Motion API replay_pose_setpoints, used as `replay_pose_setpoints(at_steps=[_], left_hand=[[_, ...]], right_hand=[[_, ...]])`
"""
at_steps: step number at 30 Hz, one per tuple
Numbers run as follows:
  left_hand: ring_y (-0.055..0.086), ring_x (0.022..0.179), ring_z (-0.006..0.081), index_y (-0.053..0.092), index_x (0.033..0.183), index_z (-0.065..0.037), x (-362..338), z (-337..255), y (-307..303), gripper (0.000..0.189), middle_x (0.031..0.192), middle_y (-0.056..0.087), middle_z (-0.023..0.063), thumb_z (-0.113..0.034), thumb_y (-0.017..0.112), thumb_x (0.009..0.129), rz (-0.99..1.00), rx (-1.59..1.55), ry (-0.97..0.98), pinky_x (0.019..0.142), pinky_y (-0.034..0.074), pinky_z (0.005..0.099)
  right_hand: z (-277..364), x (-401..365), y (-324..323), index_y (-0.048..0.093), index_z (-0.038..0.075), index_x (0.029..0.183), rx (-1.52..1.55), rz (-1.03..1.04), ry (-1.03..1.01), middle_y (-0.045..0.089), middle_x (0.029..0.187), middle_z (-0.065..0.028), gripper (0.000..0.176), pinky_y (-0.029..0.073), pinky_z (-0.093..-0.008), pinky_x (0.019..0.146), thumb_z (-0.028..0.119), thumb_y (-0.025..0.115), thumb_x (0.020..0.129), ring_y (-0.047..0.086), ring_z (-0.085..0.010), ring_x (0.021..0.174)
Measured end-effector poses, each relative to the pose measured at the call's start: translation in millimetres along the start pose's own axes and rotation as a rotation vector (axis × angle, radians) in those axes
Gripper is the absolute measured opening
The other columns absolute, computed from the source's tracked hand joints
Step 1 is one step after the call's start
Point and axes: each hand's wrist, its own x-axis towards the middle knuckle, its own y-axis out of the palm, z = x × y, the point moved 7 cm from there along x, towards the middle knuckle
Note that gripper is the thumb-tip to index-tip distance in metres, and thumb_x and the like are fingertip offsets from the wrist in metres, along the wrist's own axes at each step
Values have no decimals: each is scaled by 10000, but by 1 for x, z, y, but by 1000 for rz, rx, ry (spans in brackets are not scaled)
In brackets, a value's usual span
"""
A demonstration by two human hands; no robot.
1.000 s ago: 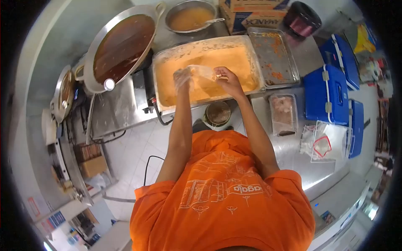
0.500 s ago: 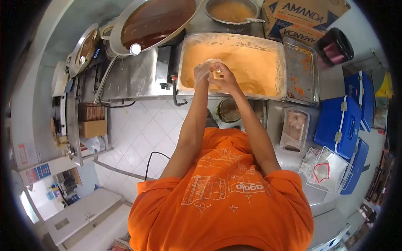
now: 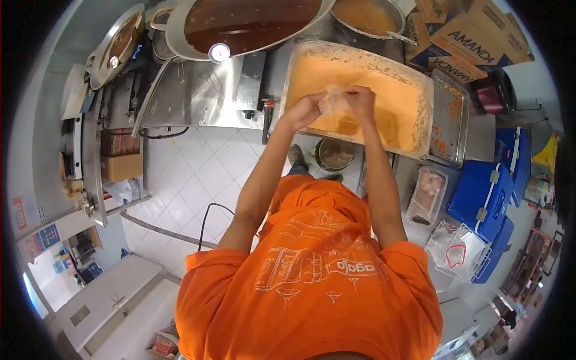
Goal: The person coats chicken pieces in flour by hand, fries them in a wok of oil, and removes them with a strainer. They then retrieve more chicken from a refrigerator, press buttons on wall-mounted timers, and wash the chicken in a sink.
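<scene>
Both hands are over a large tray (image 3: 427, 114) filled with orange powder (image 3: 396, 99). A thin, pale, translucent piece like plastic film or a glove (image 3: 333, 101) stretches between them. My left hand (image 3: 305, 111) has its fingers closed on the left side of this piece. At its right side, my right hand (image 3: 361, 101) is closed in a pinch near the edge. Whether the right fingertips grip the film or something small is hard to make out.
Behind the tray stand a big pan of dark liquid (image 3: 252, 27) with a dial thermometer (image 3: 219, 53) and a smaller bowl (image 3: 366, 17). A metal tray with orange crumbs (image 3: 451, 114), a clear container (image 3: 427, 195) and a blue cooler (image 3: 483, 195) are on the right.
The hands have moved apart, with the pale film now spread between them. Earlier they were close together and the film hung over the left hand. The camera view has shifted.
</scene>
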Motion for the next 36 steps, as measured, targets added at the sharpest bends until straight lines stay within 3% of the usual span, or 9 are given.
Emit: replay_pose_setpoints(at_steps=[9, 15, 19, 20, 25, 29, 31, 33, 36], left_hand=[[529, 906, 141, 432, 1189, -58, -101, -87, -108, 387, 1074, 538, 43, -290, 449, 879, -482, 162, 205, 812, 425, 309], [532, 916, 171, 460, 1163, -22, -146, -80, -105, 380, 1042, 551, 75, -287, 457, 890, -509, 288, 244, 806, 420, 311], [528, 939, 168, 500, 1132, -43, -197, -53, -114, 307, 1044, 549, 73, -239, 444, 902, -635, 296, 288, 803, 431, 307], [529, 936, 168, 498, 1136, -45, -212, -42, -117, 308, 1043, 549, 73, -238, 443, 903, -686, 288, 294, 805, 431, 306], [545, 891, 152, 524, 1123, -66, -297, 31, -108, 287, 1014, 568, 52, -230, 464, 895, -985, 261, 324, 771, 436, 280], [552, 890, 170, 525, 1122, -63, -368, 119, -78, 317, 1008, 570, 62, -272, 487, 888, -1225, 207, 314, 755, 450, 295], [554, 892, 174, 529, 1115, -63, -402, 172, -60, 324, 1010, 571, 66, -288, 495, 885, -1299, 185, 273, 757, 451, 295], [540, 953, 212, 486, 1163, -44, -433, 228, -43, 370, 1055, 539, 94, -290, 466, 888, -1384, 100, 185, 804, 442, 334], [556, 899, 184, 519, 1122, -76, -481, 311, -18, 332, 1009, 566, 69, -296, 488, 876, -1519, 39, 85, 741, 446, 309]], right_hand=[[-10, 36, -76, 682, 73, 815, -156, -3, 173, 661, 731, -56, 136, 476, -242, 636, 133, 648, 697, 624, -140, 684], [57, 38, -81, 642, 62, 877, -444, 16, -280, 591, 912, -94, 193, 486, -289, 683, 8, 613, 694, 603, -197, 794], [60, 48, -97, 608, 26, 885, -504, 29, -271, 562, 962, -69, 181, 503, -297, 680, -43, 591, 719, 585, -208, 813], [60, 51, -100, 592, 8, 926, -633, 79, -252, 486, 1102, -118, 182, 540, -305, 697, -32, 599, 748, 578, -214, 888], [27, 72, -128, 619, 13, 885, -302, 249, -265, 511, 1056, -111, 102, 524, -312, 674, 52, 606, 791, 578, -215, 837], [31, 70, -149, 634, 24, 907, -746, 155, -638, 578, 919, -108, 125, 473, -322, 585, 101, 602, 814, 577, -200, 704], [25, 64, -161, 638, 35, 944, -775, 196, -498, 613, 851, -100, 153, 466, -332, 586, 119, 593, 824, 572, -182, 667], [48, 40, -174, 647, 65, 941, -751, 249, -270, 637, 871, -101, 161, 476, -310, 711, 153, 603, 813, 611, -203, 830], [74, 9, -198, 641, 62, 968, -614, 225, -445, 640, 921, -94, 179, 481, -294, 717, 145, 603, 814, 606, -159, 846]])
